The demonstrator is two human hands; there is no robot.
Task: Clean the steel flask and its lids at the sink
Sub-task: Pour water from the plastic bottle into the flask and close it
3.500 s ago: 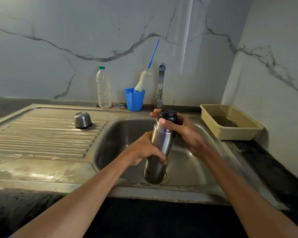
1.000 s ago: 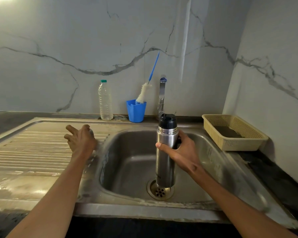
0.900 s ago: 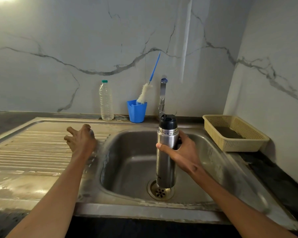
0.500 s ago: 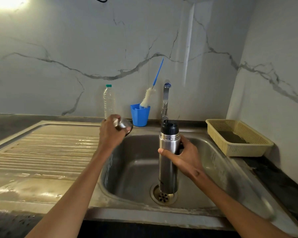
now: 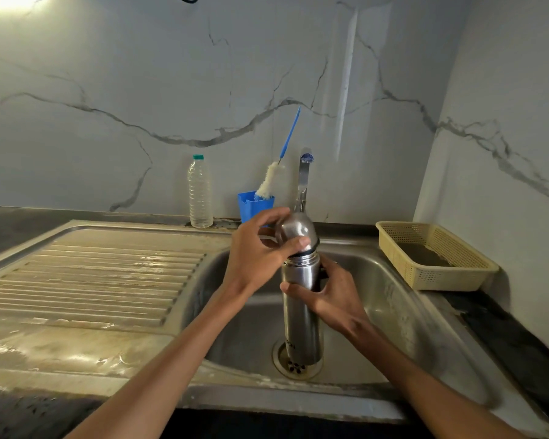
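The steel flask (image 5: 301, 324) stands upright in the sink basin (image 5: 393, 312), its base over the drain (image 5: 295, 366). My right hand (image 5: 333, 296) grips the flask's upper body from the right. My left hand (image 5: 257, 255) holds the domed steel cap lid (image 5: 295, 231) between thumb and fingers, seated over the flask's top. A thin dark ring of the black inner lid shows just under the cap's rim; the rest of that lid is hidden.
A ribbed draining board (image 5: 92, 280) lies left of the basin. At the back stand a clear plastic bottle (image 5: 199, 193), a blue cup (image 5: 255, 205) with a bottle brush (image 5: 271, 182), and the tap (image 5: 304, 182). A yellow basket (image 5: 435, 255) sits right, by the wall corner.
My left hand picked the steel cap off the draining board and carried it right onto the flask's top, covering the black lid. My right hand kept the flask upright in the basin.
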